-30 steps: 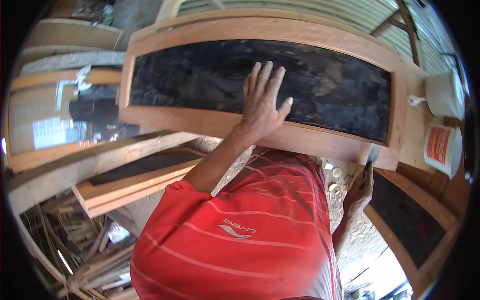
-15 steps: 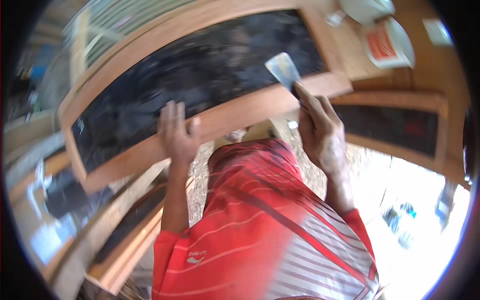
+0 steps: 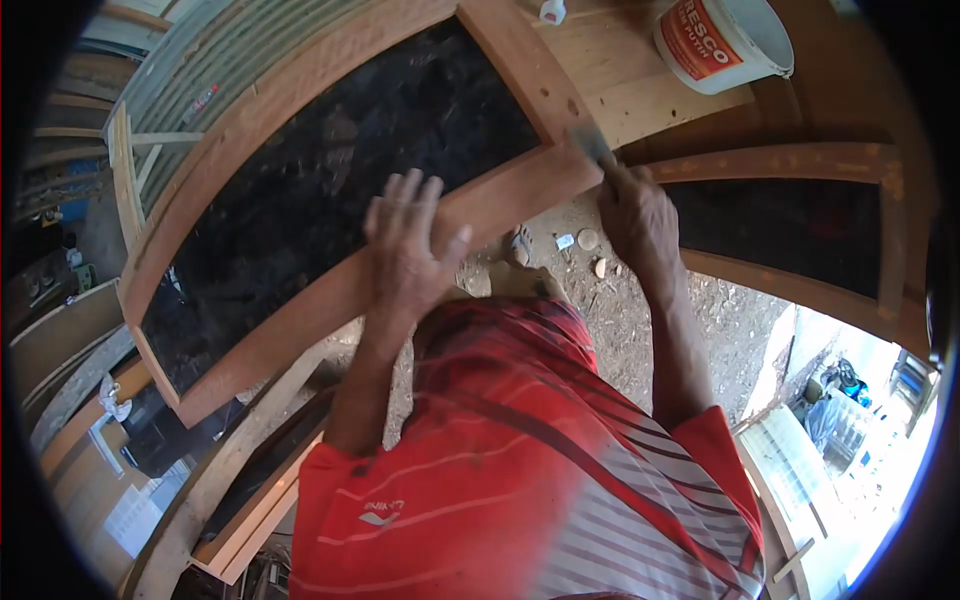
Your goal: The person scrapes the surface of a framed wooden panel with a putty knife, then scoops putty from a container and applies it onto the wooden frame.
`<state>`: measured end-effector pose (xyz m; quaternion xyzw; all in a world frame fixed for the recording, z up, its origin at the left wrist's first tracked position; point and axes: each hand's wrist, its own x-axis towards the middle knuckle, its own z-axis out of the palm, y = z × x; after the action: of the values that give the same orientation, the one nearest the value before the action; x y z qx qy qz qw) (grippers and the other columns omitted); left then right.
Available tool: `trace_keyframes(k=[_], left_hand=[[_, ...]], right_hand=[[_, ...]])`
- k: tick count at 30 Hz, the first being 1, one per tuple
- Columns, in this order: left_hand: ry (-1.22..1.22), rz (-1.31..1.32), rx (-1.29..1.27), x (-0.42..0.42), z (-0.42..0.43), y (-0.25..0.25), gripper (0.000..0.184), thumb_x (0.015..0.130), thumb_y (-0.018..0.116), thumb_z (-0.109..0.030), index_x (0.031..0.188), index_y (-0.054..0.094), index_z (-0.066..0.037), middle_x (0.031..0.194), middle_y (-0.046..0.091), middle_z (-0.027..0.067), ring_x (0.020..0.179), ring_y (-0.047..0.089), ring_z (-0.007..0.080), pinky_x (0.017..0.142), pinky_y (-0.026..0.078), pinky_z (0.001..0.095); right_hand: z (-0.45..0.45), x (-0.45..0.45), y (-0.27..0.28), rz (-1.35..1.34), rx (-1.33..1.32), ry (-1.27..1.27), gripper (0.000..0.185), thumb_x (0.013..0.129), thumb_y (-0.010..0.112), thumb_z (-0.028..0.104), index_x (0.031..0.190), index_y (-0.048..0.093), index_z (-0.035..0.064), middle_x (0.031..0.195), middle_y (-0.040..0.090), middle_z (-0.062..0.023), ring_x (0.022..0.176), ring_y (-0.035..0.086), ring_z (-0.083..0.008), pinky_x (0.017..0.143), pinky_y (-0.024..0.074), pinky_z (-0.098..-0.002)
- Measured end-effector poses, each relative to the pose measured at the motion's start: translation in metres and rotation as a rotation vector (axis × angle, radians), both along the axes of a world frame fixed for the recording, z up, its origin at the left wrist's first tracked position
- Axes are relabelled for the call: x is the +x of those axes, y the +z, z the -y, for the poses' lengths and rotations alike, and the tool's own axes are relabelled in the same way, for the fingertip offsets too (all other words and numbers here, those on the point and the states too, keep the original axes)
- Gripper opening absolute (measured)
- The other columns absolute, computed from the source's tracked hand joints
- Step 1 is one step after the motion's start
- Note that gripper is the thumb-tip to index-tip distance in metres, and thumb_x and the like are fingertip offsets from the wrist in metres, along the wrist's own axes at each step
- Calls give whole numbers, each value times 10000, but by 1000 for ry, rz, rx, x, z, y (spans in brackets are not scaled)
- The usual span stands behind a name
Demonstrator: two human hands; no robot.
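A wooden frame with a dark glossy panel lies in front of me. My left hand is over its near rail, fingers stretched and slightly apart, holding nothing; whether the palm presses on the wood I cannot tell. My right hand is closed round the handle of a putty knife. The knife's blade is at the frame's right corner, where small dark spots mark the wood. My fingers hide most of the handle.
A white bucket with a red label stands at the upper right, near a small white bottle. Another framed dark panel lies to the right. Below are wood scraps on the dirt floor; more framed pieces lean at lower left.
The putty knife has moved from above the dark panel to the frame's right corner. My left hand has shifted right along the near rail. The frame appears turned and further left in view.
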<state>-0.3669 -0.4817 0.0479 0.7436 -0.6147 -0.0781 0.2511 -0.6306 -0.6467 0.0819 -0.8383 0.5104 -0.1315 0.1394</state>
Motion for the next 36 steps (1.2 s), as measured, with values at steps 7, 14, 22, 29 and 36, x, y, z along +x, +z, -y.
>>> trace_keyframes(k=[7, 14, 22, 29, 36], left_hand=[[58, 21, 2, -36, 32, -22, 540, 938, 764, -323, 1382, 690, -24, 1542, 599, 202, 1451, 535, 423, 1200, 399, 552], [128, 34, -24, -38, 34, -19, 432, 927, 770, -240, 1285, 744, 1, 1450, 681, 191, 1385, 611, 403, 1166, 452, 513], [181, -1, -93, -34, 36, -21, 357, 912, 767, -152, 1237, 757, -4, 1401, 707, 183, 1344, 638, 397, 1166, 469, 506], [193, -32, -29, -35, 31, -21, 487, 972, 687, -379, 1271, 720, 5, 1385, 690, 227, 1316, 636, 442, 1151, 466, 565], [199, -242, -36, -31, 41, -12, 461, 942, 740, -354, 1276, 744, -37, 1373, 702, 178, 1320, 651, 390, 1114, 496, 524]], right_hand=[[43, 8, -1, -45, 11, 147, 357, 996, 668, 127, 1349, 706, 94, 897, 689, -184, 711, 739, -401, 613, 615, -503], [62, 15, -9, -74, 93, 197, 326, 1041, 622, 166, 1357, 667, 102, 953, 690, -241, 783, 724, -455, 635, 583, -558], [39, -26, -16, 102, 111, 203, 458, 976, 701, 104, 1432, 675, 115, 937, 674, -186, 690, 716, -393, 576, 582, -499], [28, -53, -40, 267, 202, 74, 558, 892, 677, -80, 1444, 677, -2, 1012, 693, -185, 793, 725, -308, 668, 611, -423], [32, -47, -56, 86, 320, -24, 535, 1000, 672, -64, 1527, 600, -11, 1323, 691, -237, 1160, 706, -348, 943, 580, -420]])
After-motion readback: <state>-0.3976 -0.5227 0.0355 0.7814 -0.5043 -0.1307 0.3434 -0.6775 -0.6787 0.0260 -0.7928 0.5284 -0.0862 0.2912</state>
